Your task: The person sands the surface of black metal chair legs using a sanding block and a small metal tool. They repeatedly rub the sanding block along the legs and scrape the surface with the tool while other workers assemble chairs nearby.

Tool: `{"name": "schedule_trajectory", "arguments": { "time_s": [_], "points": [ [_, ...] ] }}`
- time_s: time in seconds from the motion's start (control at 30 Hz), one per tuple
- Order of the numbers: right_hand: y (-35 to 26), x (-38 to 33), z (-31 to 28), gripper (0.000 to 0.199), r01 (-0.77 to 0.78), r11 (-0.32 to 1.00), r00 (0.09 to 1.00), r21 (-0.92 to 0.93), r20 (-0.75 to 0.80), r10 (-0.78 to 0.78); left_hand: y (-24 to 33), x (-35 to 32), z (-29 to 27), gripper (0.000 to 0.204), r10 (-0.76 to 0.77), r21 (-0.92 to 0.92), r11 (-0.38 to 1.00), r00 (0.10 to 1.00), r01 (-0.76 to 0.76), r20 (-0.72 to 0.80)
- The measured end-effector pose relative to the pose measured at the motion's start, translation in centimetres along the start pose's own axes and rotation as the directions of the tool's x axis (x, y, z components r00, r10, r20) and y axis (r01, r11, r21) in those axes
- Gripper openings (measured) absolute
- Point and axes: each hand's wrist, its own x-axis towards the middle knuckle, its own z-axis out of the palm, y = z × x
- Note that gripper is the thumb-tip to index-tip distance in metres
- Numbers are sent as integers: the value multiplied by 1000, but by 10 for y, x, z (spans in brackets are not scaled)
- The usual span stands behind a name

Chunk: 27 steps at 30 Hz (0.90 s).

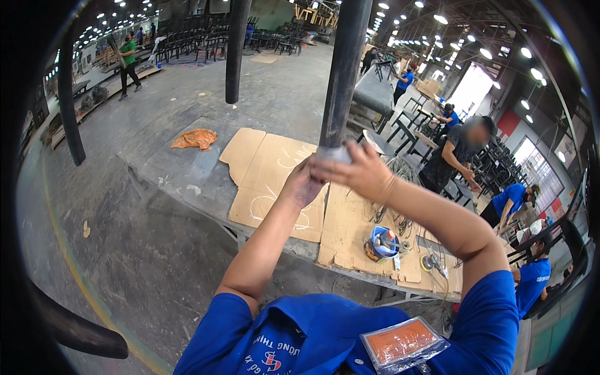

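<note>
A dark round leg (345, 69) slants down from the top of the view to both my hands, just above the cardboard (275, 181) on the workbench. My left hand (304, 185) is closed round its lower end. My right hand (361, 172) presses a pale, greyish pad or sheet (334, 154) against the same end; its exact kind is blurred. Similar dark legs appear around me: one behind (236, 56), one at the far left (70, 106) and one at the lower left (87, 331). What they join to is out of sight.
On the workbench (147, 165) lie an orange cloth (195, 139), a blue tub of tools (382, 242), coiled hoses (400, 172) and a hand-held sander (432, 262). A person in dark clothes (456, 150) stands to the right, others in blue beyond. Black chairs fill the back.
</note>
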Motion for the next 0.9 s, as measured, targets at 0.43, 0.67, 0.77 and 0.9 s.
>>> {"name": "schedule_trajectory", "arguments": {
  "time_s": [0.43, 0.67, 0.77, 0.9],
  "points": [
    [36, 16, -25, 60, -20, 997, 1000, -71, 3, 21, 1, 3, 14, 41, -14, -1, 1000, 999, 14, -41],
    [31, 10, -14, 58, -135, 990, 987, -32, -92, 132, -1, 0, 14, 39, 63, -56, 996, 998, -63, -9],
    [26, 9, -18, 62, 24, 1000, 997, -4, 75, -24, 1, -6, 16, 41, 100, -21, 995, 993, -101, -64],
    [39, 16, -32, 66, -271, 960, 961, -70, -72, 267, 7, -7, 16, 41, 6, 25, 1000, 1000, -6, 0]
  ]
}}
